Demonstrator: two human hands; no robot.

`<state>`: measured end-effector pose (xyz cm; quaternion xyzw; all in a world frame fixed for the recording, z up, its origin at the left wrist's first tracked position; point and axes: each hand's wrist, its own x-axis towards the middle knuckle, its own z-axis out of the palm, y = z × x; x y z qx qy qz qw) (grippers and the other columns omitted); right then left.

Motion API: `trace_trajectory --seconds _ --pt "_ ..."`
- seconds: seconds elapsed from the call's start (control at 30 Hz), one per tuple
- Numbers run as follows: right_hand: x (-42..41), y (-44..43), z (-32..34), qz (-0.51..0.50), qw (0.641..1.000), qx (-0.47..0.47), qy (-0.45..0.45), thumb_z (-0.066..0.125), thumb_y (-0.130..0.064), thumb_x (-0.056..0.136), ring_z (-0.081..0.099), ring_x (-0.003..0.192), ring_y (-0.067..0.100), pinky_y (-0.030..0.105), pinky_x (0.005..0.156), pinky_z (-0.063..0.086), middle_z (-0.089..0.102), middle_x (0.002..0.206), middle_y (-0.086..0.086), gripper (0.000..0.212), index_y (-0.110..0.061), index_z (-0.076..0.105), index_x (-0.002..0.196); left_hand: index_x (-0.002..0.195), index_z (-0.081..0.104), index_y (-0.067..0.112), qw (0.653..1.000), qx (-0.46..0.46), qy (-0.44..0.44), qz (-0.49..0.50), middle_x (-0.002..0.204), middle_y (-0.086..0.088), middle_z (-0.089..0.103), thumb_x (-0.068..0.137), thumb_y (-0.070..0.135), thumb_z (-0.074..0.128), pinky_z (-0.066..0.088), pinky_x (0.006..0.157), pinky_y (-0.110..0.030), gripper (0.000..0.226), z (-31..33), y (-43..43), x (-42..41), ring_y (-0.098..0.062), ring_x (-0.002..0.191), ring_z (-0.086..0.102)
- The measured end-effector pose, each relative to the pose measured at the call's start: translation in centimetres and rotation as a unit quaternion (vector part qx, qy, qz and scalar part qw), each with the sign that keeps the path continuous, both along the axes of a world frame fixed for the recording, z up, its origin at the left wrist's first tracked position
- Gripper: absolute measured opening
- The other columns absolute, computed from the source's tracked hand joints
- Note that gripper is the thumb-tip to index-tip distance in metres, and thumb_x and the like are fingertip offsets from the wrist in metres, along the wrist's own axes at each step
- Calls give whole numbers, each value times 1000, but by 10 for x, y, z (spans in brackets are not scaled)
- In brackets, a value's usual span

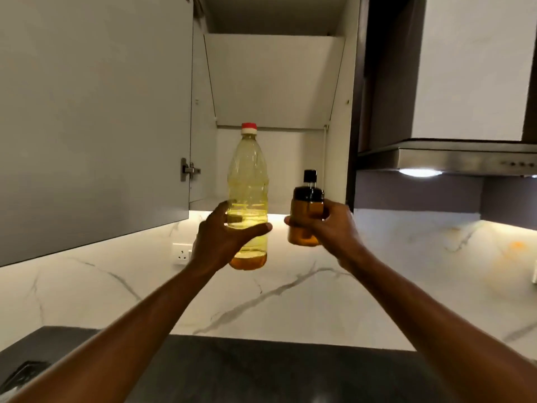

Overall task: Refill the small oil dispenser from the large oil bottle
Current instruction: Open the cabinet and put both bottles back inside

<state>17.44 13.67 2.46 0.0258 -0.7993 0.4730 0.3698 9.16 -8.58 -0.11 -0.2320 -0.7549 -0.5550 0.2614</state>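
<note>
Large oil bottle (248,196): centre of frame, upright, held in the air in front of the open wall cabinet (273,82). Clear plastic, red cap (249,126) over a white collar, still on. Yellow oil shows through the body; the bottom reads darker amber.

Left hand (220,238): wrapped round the lower half of the bottle, thumb across the front, fingers behind. Firm grasp.

Small oil dispenser (307,213): just right of the bottle, apart from it, slightly lower at the top. Amber body, dark shoulder, black cap (310,175). Upright.

Right hand (328,225): fingers curled round the dispenser's body from the right side and behind, holding it up.

Both forearms reach up from the lower corners of the frame.

Surroundings: cabinet door (93,117) swung open, filling the upper left; hinge (189,169) visible at its edge. Cabinet interior white. Steel range hood (453,159) at right, with a lit lamp (420,172) beneath. White marble-patterned backsplash (290,292) across the middle, wall socket (181,253) left of the left hand, orange stain (515,245) at far right. Dark countertop (261,370) along the bottom.
</note>
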Motion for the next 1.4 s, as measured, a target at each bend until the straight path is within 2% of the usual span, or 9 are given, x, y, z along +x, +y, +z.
trace_trajectory --seconds 0.13,0.27,0.43,0.6,0.8,1.0,1.13,1.27,1.4 --pt "-25 7 47 8 1000 9 11 92 -39 75 69 90 7 22 68 55 71 97 -10 44 -28 63 107 135 57 33 999 -28 18 -19 120 10 69 48 81 81 57 97 -43 102 48 9 -26 -16 108 68" --pt "-64 15 84 13 1000 -1 -2 91 -39 77 70 97 17 29 71 57 72 105 -1 51 -21 63 116 127 60 36 999 -29 20 -39 116 10 71 43 83 81 59 93 -47 99 86 17 -64 -15 104 69" --pt "-125 26 112 0 1000 -24 -2 92 -36 76 69 92 18 32 70 58 71 102 0 43 -26 60 104 129 58 35 998 -34 41 -31 118 8 71 43 84 79 60 92 -47 102 127 26 -116 -17 104 70" --pt "-178 37 114 -31 999 -31 -26 92 -29 77 67 82 17 30 66 57 68 93 1 38 -27 57 92 136 55 27 999 -13 16 -40 122 4 66 58 68 89 60 91 -47 95 144 42 -175 -20 107 66" --pt "-232 64 102 -59 993 -64 -75 94 -19 72 68 80 18 27 58 52 71 95 6 47 -10 66 109 133 57 25 996 2 -38 -83 121 3 68 62 52 95 59 83 -37 85 139 66 -240 -20 105 66" --pt "-271 83 91 -78 988 -72 -113 97 -18 68 70 84 22 33 64 58 70 100 9 53 -11 63 108 127 59 30 994 -20 -68 -82 117 6 70 38 70 92 61 88 -41 103 129 81 -285 -17 103 69" --pt "-284 91 86 -93 984 -72 -131 99 -20 62 72 90 26 40 75 61 72 103 11 59 -11 65 109 130 56 31 993 -39 -81 -79 120 7 67 39 71 92 60 90 -42 105 122 87 -299 -19 108 66" --pt "-290 93 82 -98 983 -67 -143 99 -23 61 70 89 24 37 71 58 72 100 10 59 -12 68 109 135 53 30 991 -41 -95 -85 125 5 65 42 69 93 59 93 -44 109 116 87 -306 -22 113 64" --pt "-288 93 82 -91 982 -61 -151 101 -29 51 71 98 26 44 85 61 74 107 12 68 -13 68 109 132 55 33 989 -49 -95 -105 123 7 68 37 77 92 60 94 -42 111 115 85 -308 -17 109 67"
